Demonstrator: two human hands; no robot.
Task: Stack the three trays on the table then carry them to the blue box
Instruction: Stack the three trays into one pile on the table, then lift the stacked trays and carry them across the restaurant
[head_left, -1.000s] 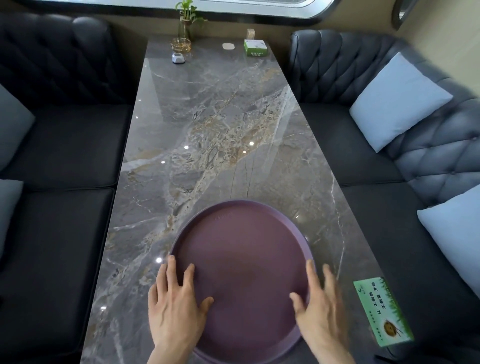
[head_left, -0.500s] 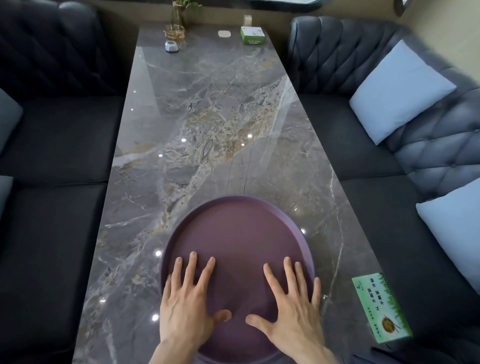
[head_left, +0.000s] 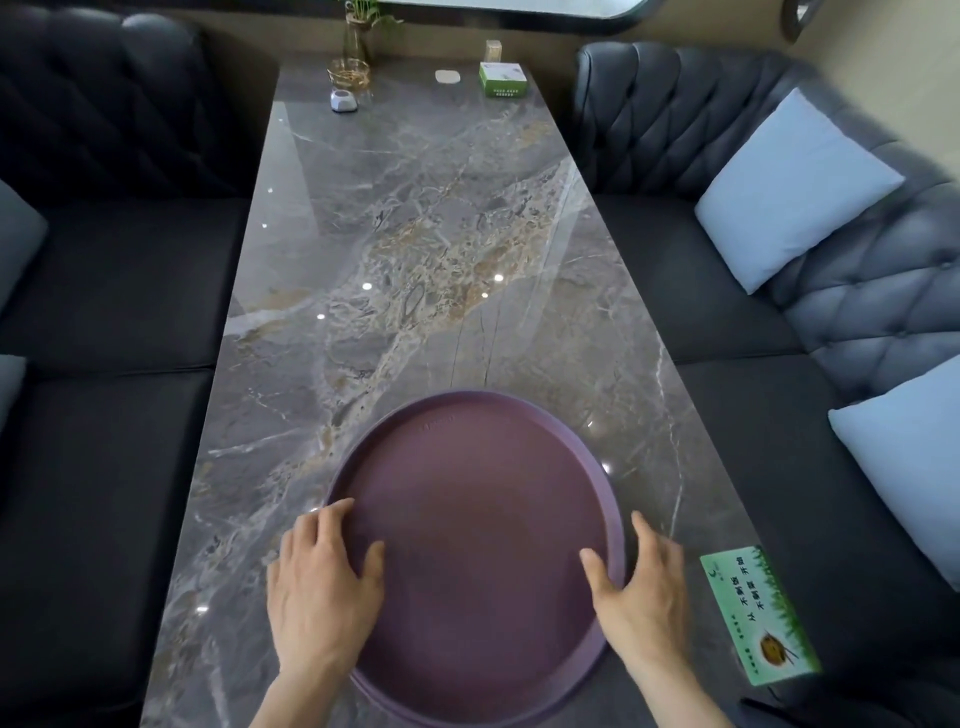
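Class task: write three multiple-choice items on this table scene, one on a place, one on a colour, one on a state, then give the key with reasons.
1. Where is the green box?
A. far end of the table
B. on the tray
C. on a cushion

2. What colour is the tray?
A. blue
B. purple
C. white

3. How are the hands placed?
A. both flat mid-tray
B. both off the tray
C. one at each side rim

Key: 1 A, it sits near the plant; 2 B, its surface is purple; 3 C, left hand and right hand flank the rim.
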